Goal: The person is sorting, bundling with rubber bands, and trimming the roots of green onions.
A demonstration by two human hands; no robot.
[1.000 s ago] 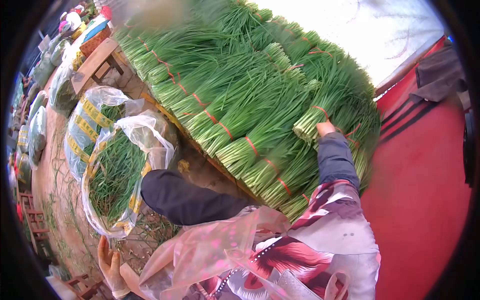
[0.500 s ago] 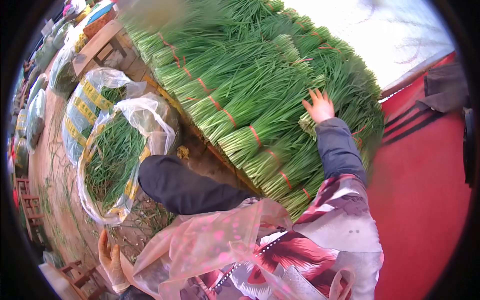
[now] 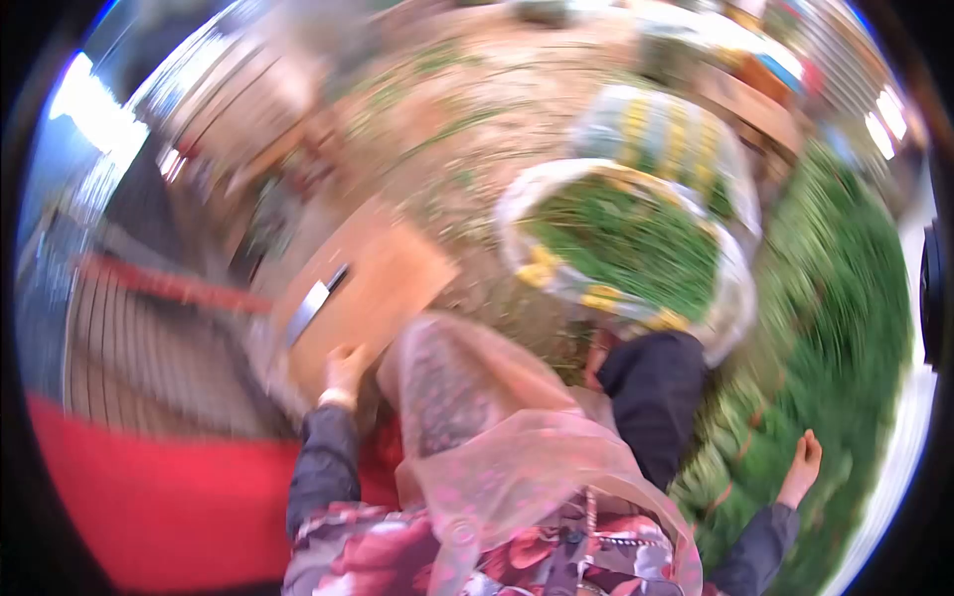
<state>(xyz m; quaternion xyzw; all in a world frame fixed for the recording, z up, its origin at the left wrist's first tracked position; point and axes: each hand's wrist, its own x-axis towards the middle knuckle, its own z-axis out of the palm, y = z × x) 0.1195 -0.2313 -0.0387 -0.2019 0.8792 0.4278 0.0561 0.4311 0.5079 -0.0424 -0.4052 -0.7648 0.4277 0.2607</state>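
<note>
My left hand [image 3: 345,372] is over the near edge of a brown board [image 3: 397,263]; its fingers look bent, but blur hides whether they grip anything. On that board lies a knife [image 3: 313,301] with a broad blade and black handle, just beyond the hand. My right hand [image 3: 803,467] hovers over or rests on the stacked chives [image 3: 845,298] at the right, fingers together and nothing visible in them. Loose green leaves [image 3: 626,238] fill an open plastic bag [image 3: 517,204] in front of my knees.
Behind the open bag stands another striped plastic bag [image 3: 646,124]. A wooden bench [image 3: 745,104] is at the back right. Leaf scraps litter the floor [image 3: 477,109]. Red cloth or matting [image 3: 169,497] spreads at my lower left, beside a ribbed grey surface [image 3: 149,348].
My view has swung left, bringing the board and knife into sight. My right hand, spread on the chive bundles before, now has its fingers together. My left hand has come to the board.
</note>
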